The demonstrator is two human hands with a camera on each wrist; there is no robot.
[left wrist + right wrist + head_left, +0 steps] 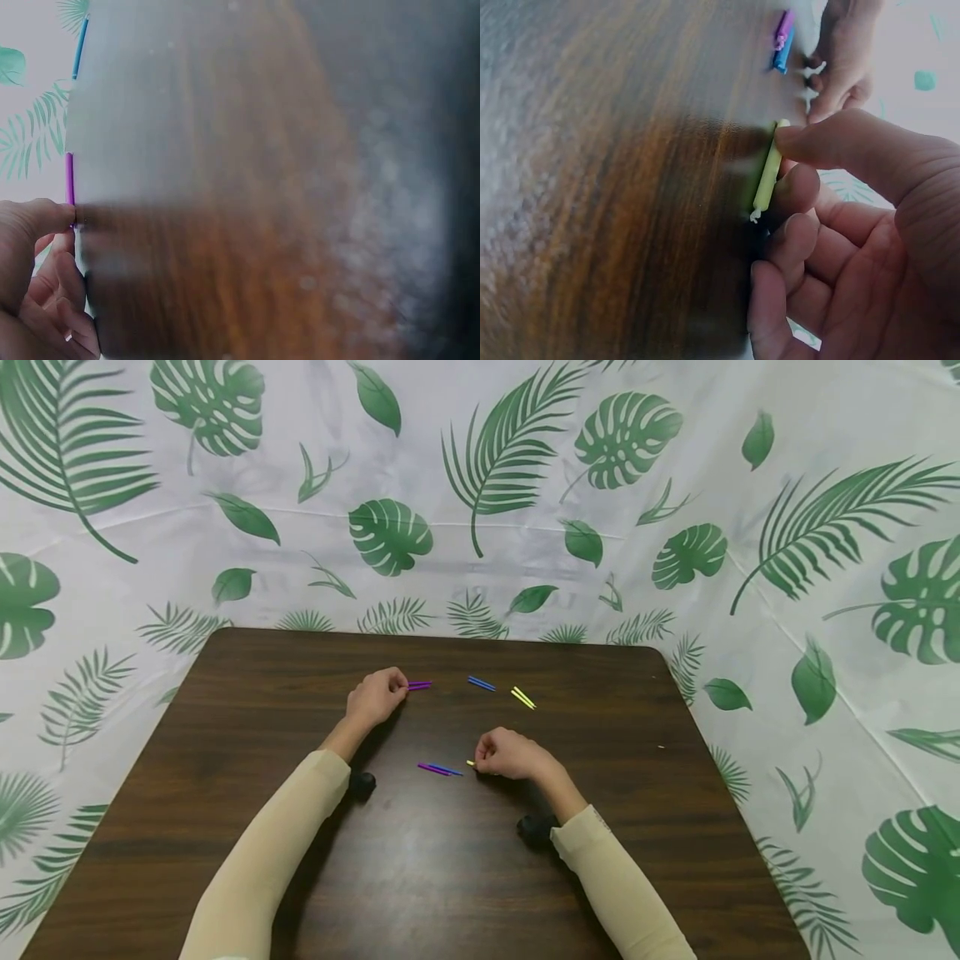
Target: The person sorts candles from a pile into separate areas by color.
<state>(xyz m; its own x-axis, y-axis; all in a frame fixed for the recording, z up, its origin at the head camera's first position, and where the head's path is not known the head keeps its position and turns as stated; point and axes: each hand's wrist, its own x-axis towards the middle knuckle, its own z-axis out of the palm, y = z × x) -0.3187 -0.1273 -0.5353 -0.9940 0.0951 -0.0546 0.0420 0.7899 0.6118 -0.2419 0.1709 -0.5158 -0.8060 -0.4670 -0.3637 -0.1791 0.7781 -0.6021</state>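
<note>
My left hand is at the far left-centre of the table, thumb and fingertip pinching the end of a purple candle. A second purple candle lies right alongside in the head view. Nearer the table's middle, my right hand pinches a thin yellow candle between thumb and index finger; its white wick points toward the wrist camera. The candle lies low along the wood. Left of this hand, a purple candle and a blue candle lie side by side on the table.
Two blue candles lie beyond the hands, and two yellow candles are to their right. A small pale scrap sits farther right on the dark wooden table. Leaf-print cloth hangs behind the table's back edge.
</note>
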